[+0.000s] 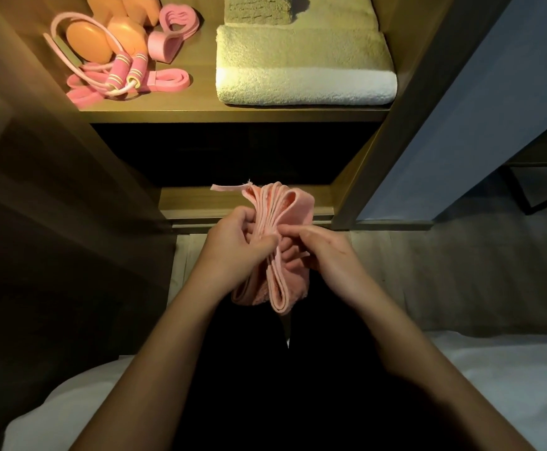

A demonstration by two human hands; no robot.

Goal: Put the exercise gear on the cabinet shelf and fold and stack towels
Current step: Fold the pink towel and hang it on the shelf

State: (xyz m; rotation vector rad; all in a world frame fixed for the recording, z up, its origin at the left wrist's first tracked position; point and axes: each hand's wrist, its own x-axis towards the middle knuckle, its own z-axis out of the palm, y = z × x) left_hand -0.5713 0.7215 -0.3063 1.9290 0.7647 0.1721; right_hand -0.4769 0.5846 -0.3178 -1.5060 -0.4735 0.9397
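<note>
While both hands pinch a small pink terry towel [277, 242] folded in layers, below the lit wooden cabinet shelf [233, 113], left hand [233, 249] & right hand [324, 255] fingers are closed on it; loose grip could fan layers, undoing fold.

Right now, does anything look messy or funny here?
A little. The pink towel pinched between the left hand and right hand is bunched in uneven folds, with one loose strip poking out at its top. On the shelf, the jump rope lies tangled over the pink bands. The cream towel looks neat.
</note>
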